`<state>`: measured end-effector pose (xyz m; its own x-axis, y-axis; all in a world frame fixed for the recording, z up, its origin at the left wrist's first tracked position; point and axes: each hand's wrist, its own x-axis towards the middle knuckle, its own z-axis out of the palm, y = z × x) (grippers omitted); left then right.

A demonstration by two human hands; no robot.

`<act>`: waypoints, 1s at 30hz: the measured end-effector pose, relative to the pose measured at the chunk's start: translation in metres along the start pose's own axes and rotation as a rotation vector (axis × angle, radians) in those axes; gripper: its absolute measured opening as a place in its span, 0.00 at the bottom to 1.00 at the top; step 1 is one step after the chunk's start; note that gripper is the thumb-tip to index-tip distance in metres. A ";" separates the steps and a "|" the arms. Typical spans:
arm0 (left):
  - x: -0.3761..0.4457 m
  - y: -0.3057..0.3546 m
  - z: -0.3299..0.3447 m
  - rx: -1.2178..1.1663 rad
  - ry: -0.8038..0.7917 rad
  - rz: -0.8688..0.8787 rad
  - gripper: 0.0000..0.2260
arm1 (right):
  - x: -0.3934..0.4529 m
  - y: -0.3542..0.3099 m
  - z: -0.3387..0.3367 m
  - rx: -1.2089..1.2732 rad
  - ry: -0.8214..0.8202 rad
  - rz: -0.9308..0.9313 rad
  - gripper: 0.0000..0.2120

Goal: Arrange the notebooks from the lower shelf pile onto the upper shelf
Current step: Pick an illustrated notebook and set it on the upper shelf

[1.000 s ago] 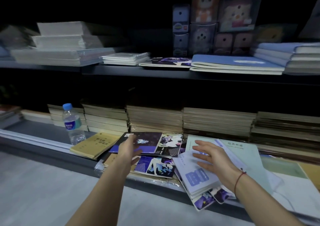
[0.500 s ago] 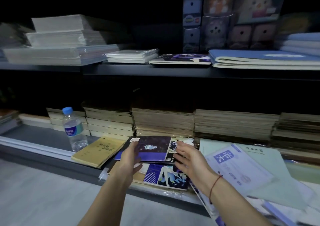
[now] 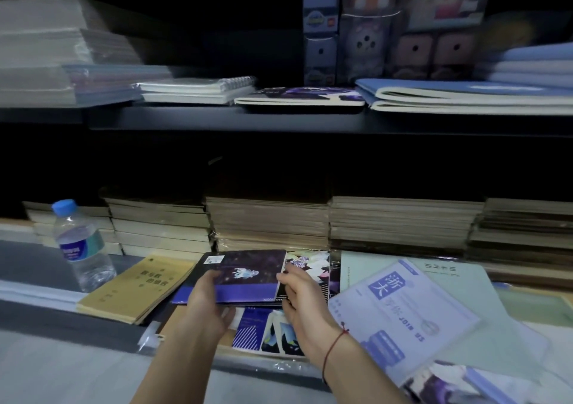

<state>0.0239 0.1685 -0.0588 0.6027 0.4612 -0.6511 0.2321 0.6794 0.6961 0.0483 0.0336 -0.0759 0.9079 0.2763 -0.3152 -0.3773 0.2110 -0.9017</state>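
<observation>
1. The upper shelf (image 3: 217,119) is a dark board spanning the full width of the view. It carries wrapped white stacks at the left, a spiral pad (image 3: 198,87), a dark purple notebook (image 3: 300,96) lying flat, and blue notebooks (image 3: 465,95) at the right.
2. The lower shelf (image 3: 31,261) holds a row of tan paper stacks (image 3: 266,223) along its back.
3. A loose pile lies in front of that row. It includes a pale blue booklet (image 3: 400,304) at the right and a yellow booklet (image 3: 136,285) at the left.
4. A water bottle (image 3: 80,245) with a blue cap stands upright just left of the yellow booklet.
5. The purple-covered notebook (image 3: 245,275) sits on top of the pile, at centre, tilted up slightly.
6. The left hand (image 3: 207,301) grips the near left corner of this notebook, thumb on the cover.
7. The right hand (image 3: 300,295), with a red cord at its wrist, pinches the notebook's right edge with curled fingers.
</observation>
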 end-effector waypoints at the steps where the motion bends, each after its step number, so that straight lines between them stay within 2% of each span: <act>1: 0.003 -0.001 -0.001 0.005 0.017 0.001 0.09 | 0.001 0.001 0.000 -0.004 -0.003 0.001 0.24; 7: 0.014 -0.006 -0.004 -0.001 0.057 0.104 0.06 | 0.004 0.005 -0.001 -0.025 -0.010 0.004 0.24; 12: 0.012 -0.013 -0.003 0.058 -0.036 0.134 0.14 | 0.003 0.004 0.000 -0.010 -0.037 0.037 0.25; 18: 0.019 -0.025 0.001 0.042 -0.111 0.229 0.18 | -0.003 0.001 -0.004 0.048 -0.097 0.083 0.23; 22: 0.014 -0.022 0.008 -0.012 0.006 0.224 0.17 | -0.008 -0.006 -0.012 0.064 -0.111 0.051 0.17; 26: 0.000 -0.009 0.011 0.051 -0.044 0.211 0.17 | -0.011 -0.007 -0.019 -0.060 -0.021 -0.073 0.36; 30: -0.017 0.000 0.015 0.149 -0.175 0.195 0.15 | -0.017 -0.017 -0.031 0.012 0.087 -0.196 0.33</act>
<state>0.0253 0.1527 -0.0433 0.7664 0.4608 -0.4476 0.2007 0.4901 0.8482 0.0445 -0.0040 -0.0647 0.9763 0.1472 -0.1588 -0.1935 0.2643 -0.9448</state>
